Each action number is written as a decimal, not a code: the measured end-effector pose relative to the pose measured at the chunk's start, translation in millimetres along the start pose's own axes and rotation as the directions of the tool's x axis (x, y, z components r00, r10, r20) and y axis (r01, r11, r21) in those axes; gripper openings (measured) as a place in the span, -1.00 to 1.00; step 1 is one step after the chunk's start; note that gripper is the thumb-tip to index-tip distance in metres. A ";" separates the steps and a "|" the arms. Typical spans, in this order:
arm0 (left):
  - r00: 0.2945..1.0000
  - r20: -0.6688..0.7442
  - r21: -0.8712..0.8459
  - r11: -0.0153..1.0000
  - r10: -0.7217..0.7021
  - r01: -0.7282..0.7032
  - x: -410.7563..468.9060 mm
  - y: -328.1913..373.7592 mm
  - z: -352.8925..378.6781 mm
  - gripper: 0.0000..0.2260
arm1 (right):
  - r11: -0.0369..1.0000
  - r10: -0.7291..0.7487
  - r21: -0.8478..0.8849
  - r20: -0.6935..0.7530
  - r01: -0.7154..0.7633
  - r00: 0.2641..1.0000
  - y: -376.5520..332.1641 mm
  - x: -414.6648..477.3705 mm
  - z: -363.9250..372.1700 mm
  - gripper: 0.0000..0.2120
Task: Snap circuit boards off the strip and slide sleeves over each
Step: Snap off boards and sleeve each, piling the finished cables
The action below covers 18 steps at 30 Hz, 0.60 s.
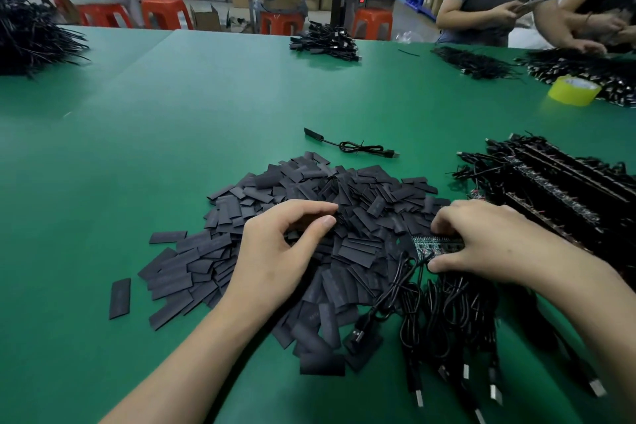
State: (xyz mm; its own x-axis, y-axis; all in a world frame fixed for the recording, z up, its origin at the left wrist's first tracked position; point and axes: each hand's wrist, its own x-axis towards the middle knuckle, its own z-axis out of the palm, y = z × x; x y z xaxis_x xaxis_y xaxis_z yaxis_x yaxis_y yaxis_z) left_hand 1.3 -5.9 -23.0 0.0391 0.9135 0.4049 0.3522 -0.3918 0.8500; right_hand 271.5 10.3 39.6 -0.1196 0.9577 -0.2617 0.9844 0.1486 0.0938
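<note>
A big heap of flat black sleeves (347, 203) lies on the green table in front of me. My left hand (275, 251) hovers over the heap with thumb and forefinger curved toward each other, reaching into the sleeves; whether it pinches one I cannot tell. My right hand (488, 241) grips a strip of circuit boards (437, 246), fingers on its far edge and thumb on its near edge. Black USB cables (444, 323) hang from the strip toward me.
More board strips with cables (557, 182) are stacked at the right. One sleeved cable (347, 144) lies alone beyond the heap. A yellow tape roll (573, 90), cable bundles (327, 43) and other people's hands (585, 45) are at the far edge. Another cable pile (31, 34) lies far left.
</note>
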 end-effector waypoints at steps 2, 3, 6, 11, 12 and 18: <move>1.000 0.003 0.010 1.000 0.006 -0.006 -0.1 0.2 0.3 -0.84 | 1.000 -0.007 0.015 -0.018 0.007 1.000 0.3 -0.2 0.3 -0.51; 1.000 0.005 0.011 1.000 0.011 -0.011 -0.2 0.5 0.4 -0.84 | 0.999 -0.012 0.042 -0.028 0.013 1.000 1.5 -0.5 -0.7 -0.54; 0.998 0.037 0.025 0.999 0.047 -0.048 0.0 2.7 -0.3 -0.87 | 0.972 -0.021 0.235 -0.047 0.031 0.999 8.8 -5.0 -7.3 -0.54; 0.932 0.317 0.093 0.972 0.177 -0.217 -3.8 13.9 5.9 -0.90 | 0.892 -0.019 0.446 -0.128 0.075 0.992 16.8 -18.5 -25.6 -0.54; 0.909 0.373 0.107 0.965 0.184 -0.240 -5.7 17.3 8.1 -0.85 | 0.883 -0.003 0.464 -0.151 0.073 0.989 15.5 -19.6 -28.3 -0.54; 0.919 0.379 -0.138 0.988 0.111 -0.062 -12.3 28.5 16.8 -0.91 | 0.844 0.017 0.522 -0.252 0.121 0.968 -0.5 -16.8 -31.8 -0.57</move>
State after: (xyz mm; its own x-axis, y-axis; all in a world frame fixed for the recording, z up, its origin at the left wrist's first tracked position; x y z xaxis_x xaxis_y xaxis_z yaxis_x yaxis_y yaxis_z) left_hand 26.5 -26.5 -9.5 0.4293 0.8374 0.3383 0.2165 -0.4591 0.8616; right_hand 268.9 1.9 74.5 -0.1315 0.9913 -0.0097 0.8838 0.1127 -0.4540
